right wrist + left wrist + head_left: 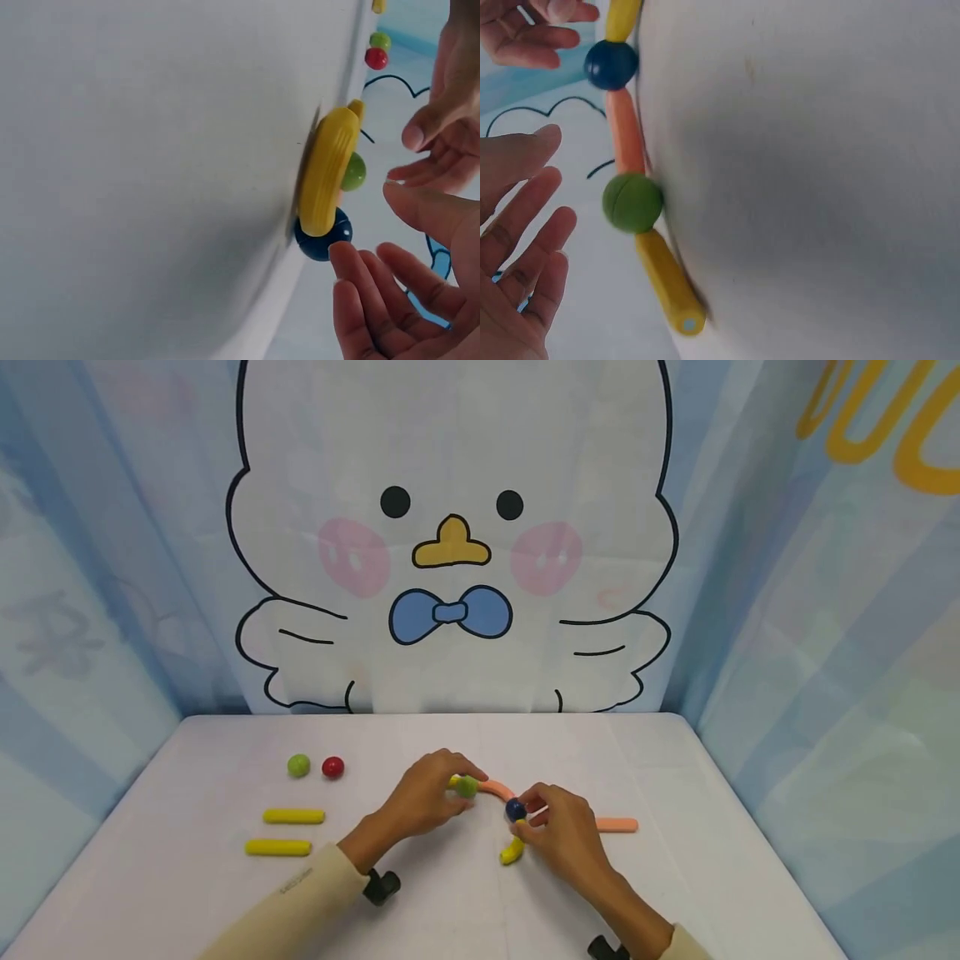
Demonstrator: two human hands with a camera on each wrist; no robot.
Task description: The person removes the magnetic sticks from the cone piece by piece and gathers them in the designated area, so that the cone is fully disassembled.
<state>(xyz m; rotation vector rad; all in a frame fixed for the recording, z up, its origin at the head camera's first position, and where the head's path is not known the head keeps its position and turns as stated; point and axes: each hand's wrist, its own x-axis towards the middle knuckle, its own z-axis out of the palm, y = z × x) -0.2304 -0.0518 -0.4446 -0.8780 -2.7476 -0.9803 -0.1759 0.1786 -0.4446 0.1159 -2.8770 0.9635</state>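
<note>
While both hands hover over the white worktop [187, 877], a chain of sticks and balls lies between them near its middle. From the wrist views, the chain runs: a short yellow stick [667, 283], a green ball [466, 787], a curved orange stick [497, 788], a dark blue ball [515, 810], and a curved yellow stick [512, 852] at 6 o'clock of the blue ball. The left hand [423, 797] sits just beside the green ball with its fingers [525, 225] spread and relaxed, gripping nothing. The right hand [562, 831] sits just beside the blue ball, its fingers [375, 292] likewise loose and holding nothing.

At 9 o'clock lie two straight yellow sticks [293, 816], with one loose green ball [298, 766] and one red ball [333, 767] beyond them. One straight orange stick [618, 825] lies at 3 o'clock. Small print on the left sleeve [296, 881] is too tiny to read.
</note>
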